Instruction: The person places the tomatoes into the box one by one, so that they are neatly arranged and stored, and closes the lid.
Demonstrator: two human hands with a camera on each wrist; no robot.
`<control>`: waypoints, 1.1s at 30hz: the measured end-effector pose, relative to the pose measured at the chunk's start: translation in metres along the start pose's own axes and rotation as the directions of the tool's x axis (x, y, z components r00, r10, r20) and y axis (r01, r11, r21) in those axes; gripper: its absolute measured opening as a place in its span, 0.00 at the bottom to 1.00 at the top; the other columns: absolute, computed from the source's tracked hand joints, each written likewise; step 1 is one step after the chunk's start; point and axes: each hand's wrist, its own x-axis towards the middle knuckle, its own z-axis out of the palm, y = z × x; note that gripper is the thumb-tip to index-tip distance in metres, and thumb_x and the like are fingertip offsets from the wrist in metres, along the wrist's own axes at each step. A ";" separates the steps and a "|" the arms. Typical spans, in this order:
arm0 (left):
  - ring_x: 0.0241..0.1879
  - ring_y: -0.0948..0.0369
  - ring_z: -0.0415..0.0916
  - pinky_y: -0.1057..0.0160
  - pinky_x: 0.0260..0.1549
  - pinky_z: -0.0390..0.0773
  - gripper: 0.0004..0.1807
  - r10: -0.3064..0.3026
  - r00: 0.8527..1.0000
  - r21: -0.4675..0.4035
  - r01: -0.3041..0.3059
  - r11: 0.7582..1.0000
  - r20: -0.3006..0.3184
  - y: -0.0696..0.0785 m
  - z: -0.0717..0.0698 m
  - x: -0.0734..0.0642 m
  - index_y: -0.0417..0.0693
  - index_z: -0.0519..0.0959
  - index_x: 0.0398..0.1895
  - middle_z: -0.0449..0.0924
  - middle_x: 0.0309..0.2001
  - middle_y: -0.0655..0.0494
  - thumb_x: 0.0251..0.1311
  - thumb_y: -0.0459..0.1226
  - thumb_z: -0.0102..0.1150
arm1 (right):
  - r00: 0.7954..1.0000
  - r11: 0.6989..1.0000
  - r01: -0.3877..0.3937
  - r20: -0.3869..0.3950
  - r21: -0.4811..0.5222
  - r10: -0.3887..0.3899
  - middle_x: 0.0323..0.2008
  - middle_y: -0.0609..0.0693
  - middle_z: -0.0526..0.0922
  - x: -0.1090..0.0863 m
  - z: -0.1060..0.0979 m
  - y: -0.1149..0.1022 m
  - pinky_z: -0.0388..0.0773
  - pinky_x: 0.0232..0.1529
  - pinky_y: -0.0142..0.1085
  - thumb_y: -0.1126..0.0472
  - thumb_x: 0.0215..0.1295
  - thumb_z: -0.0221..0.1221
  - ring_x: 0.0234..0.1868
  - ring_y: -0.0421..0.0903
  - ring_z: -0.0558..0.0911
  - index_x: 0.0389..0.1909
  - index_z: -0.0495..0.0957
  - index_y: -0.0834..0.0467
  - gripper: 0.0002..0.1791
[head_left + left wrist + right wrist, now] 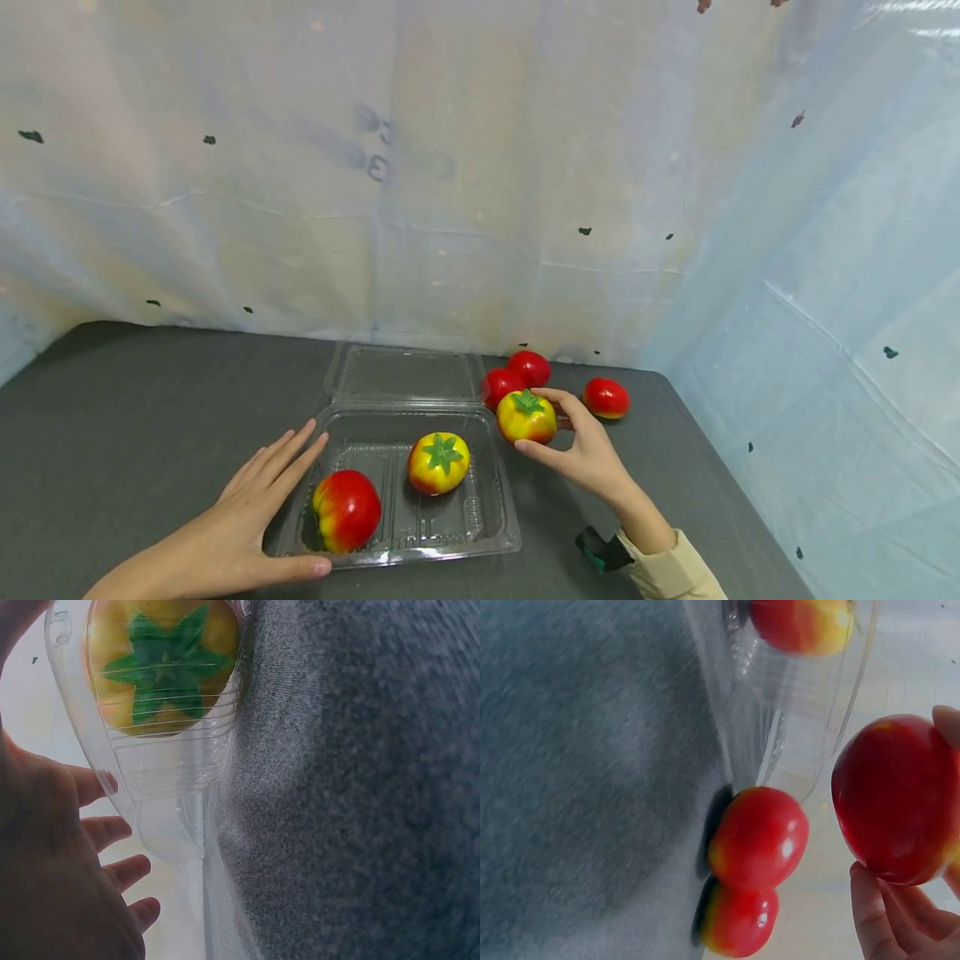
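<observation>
My right hand (592,460) pinches a yellow and red toy tomato (527,423) between thumb and fingers, just past the right wall of a clear plastic box (512,533). Its green leaf star faces up; the right wrist view shows its red underside (892,802) raised above the table. With fingers stretched and spread, my left hand (232,525) rests along the box's left side, fingertips at the rim in the left wrist view. Inside the box, one toy tomato (347,511) lies on its side at front left. Another toy tomato (438,463) sits star-up to the right.
The box's lid (408,372) lies folded back behind it. Two red toy tomatoes, one nearer (759,838) and one farther (740,919), sit together beside the lid. A third loose toy tomato (606,398) lies farther right. Pale plastic sheeting (480,183) borders the dark grey table (172,400).
</observation>
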 end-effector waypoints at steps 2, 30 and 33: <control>0.71 0.38 0.40 0.59 0.66 0.11 0.61 -0.002 1.000 -0.006 0.002 1.000 0.002 0.000 0.001 0.000 0.61 0.44 0.77 0.35 0.78 0.54 0.43 0.61 0.68 | 1.000 1.000 0.010 0.007 -0.001 -0.010 0.54 0.46 0.77 0.000 0.001 -0.002 0.76 0.49 0.36 0.54 0.48 0.73 0.50 0.42 0.75 0.60 0.71 0.51 0.37; 0.72 0.39 0.37 0.33 0.65 0.22 0.61 -0.018 1.000 -0.037 0.018 0.999 0.006 0.002 0.001 -0.001 0.62 0.43 0.77 0.33 0.78 0.56 0.43 0.61 0.68 | 0.976 0.979 0.152 0.133 0.139 -0.170 0.59 0.43 0.75 0.010 0.024 -0.025 0.78 0.52 0.36 0.52 0.52 0.71 0.50 0.41 0.76 0.62 0.70 0.47 0.35; 0.72 0.38 0.38 0.37 0.66 0.19 0.61 -0.014 1.000 -0.041 0.014 0.999 0.004 0.003 0.002 -0.001 0.62 0.43 0.77 0.34 0.78 0.55 0.43 0.61 0.68 | 0.972 0.977 0.156 0.151 0.145 -0.177 0.60 0.43 0.74 0.011 0.025 -0.029 0.78 0.53 0.37 0.52 0.53 0.71 0.53 0.41 0.76 0.63 0.70 0.46 0.35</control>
